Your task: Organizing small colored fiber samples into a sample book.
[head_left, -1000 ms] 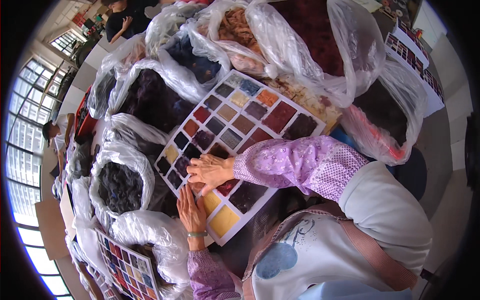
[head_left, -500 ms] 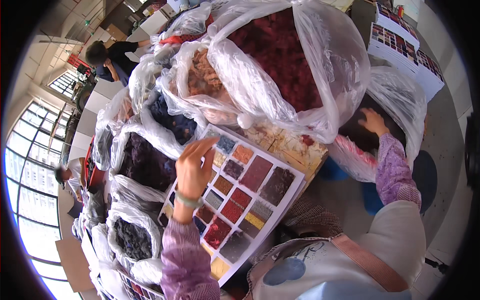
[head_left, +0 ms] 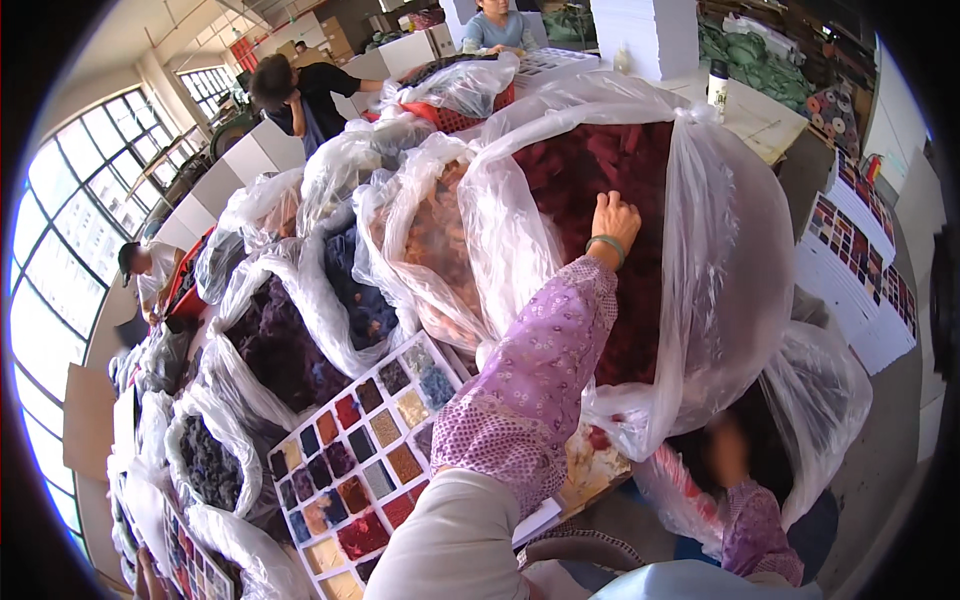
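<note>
My left hand (head_left: 614,224), with a band at the wrist, is over the dark red fibre (head_left: 632,300) inside a large clear plastic bag (head_left: 725,250). Its fingers curl inward, and anything within them is hidden. Lower right, my right hand (head_left: 730,455) is smeared by motion at the mouth of another plastic bag (head_left: 822,420) with dark contents; its fingers cannot be made out. A white sample card (head_left: 447,362) with rows of coloured fibre squares lies tilted left of my left arm, which covers part of it.
Plastic bags of orange fibre (head_left: 440,245), blue fibre (head_left: 358,290) and dark purple fibre (head_left: 275,335) crowd the left. Stacked sample cards (head_left: 850,245) stand at right. A bottle (head_left: 718,85) is behind the red bag. Several other people are beyond the bags, one in black (head_left: 325,100).
My left hand has moved from above the sample card to the dark red fibre, its fingers now curled. My right hand remains at the dark bag. The view has shifted, showing more of the room.
</note>
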A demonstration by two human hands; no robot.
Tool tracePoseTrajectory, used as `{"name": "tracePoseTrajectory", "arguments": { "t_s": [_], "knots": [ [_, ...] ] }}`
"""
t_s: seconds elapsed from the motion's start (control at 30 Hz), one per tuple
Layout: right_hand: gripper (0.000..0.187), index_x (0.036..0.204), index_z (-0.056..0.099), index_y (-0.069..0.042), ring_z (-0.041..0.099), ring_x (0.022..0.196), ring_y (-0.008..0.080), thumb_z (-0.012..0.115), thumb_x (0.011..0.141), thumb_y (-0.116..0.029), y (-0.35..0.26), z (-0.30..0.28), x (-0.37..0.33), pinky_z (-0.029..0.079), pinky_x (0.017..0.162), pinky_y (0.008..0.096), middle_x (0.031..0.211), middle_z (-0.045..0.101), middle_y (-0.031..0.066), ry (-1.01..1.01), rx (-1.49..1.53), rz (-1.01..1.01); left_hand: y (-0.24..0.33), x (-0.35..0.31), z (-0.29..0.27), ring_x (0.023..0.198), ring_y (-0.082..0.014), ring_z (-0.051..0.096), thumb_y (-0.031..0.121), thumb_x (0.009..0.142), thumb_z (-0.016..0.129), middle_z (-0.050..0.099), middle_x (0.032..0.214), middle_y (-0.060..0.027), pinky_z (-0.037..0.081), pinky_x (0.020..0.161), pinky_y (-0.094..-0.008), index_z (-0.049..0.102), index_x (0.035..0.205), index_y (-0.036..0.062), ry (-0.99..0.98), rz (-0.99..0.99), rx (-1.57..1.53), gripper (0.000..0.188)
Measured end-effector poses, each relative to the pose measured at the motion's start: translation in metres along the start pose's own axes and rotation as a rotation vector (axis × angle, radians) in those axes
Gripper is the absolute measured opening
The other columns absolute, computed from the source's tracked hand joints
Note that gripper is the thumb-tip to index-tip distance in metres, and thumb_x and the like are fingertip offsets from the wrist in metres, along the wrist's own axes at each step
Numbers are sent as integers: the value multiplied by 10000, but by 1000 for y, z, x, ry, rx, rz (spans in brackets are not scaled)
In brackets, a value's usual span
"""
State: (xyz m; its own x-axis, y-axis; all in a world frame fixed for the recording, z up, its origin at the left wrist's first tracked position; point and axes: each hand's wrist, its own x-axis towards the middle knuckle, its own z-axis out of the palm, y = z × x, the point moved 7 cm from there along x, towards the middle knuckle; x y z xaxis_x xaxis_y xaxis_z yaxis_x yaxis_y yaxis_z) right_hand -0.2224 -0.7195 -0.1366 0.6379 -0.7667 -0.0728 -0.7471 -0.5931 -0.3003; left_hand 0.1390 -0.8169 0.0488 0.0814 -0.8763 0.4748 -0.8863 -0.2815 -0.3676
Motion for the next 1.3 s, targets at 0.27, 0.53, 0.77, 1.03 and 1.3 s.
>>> {"name": "tracePoseTrajectory", "arguments": {
  "t_s": [0.27,0.53,0.77,1.03,1.3],
  "knots": [
    [691,1198,382,-158,534,882,433,710,590,-163,10,0,-3,460,732,493,1080,443,227,-205,-23,184,-35,7,-61,925,-216,451,223,627,635,566,924,-23,339,774,-360,602,823,118,297,-140,-273,225],
    [653,1246,373,-137,536,960,379,645,653,-138,62,-58,-32,437,808,406,1106,523,222,-129,88,100,-99,-38,-97,894,-349,562,197,620,618,615,895,-165,465,775,-416,620,872,69,186,-744,-937,283],
    [433,944,534,1,563,877,350,684,634,-260,50,-105,-50,440,758,385,876,577,228,-3,-81,97,-113,-143,-99,965,-353,549,287,637,616,591,1002,-204,422,853,-388,606,1004,69,149,-1161,-1288,426],
    [367,1075,453,-10,492,989,405,535,782,-216,-65,-149,-51,388,833,422,1044,534,233,213,-37,-119,-206,-319,-227,702,-215,637,169,719,627,628,821,-116,559,522,-332,585,979,-16,15,-897,-1238,323],
    [221,915,528,-33,604,772,268,609,723,-107,-377,-144,-105,449,678,332,819,608,141,174,333,-771,-253,-647,-323,770,-171,604,215,816,587,595,940,-88,551,582,-277,565,1067,19,-256,-1302,-1255,319]
  ]
}}
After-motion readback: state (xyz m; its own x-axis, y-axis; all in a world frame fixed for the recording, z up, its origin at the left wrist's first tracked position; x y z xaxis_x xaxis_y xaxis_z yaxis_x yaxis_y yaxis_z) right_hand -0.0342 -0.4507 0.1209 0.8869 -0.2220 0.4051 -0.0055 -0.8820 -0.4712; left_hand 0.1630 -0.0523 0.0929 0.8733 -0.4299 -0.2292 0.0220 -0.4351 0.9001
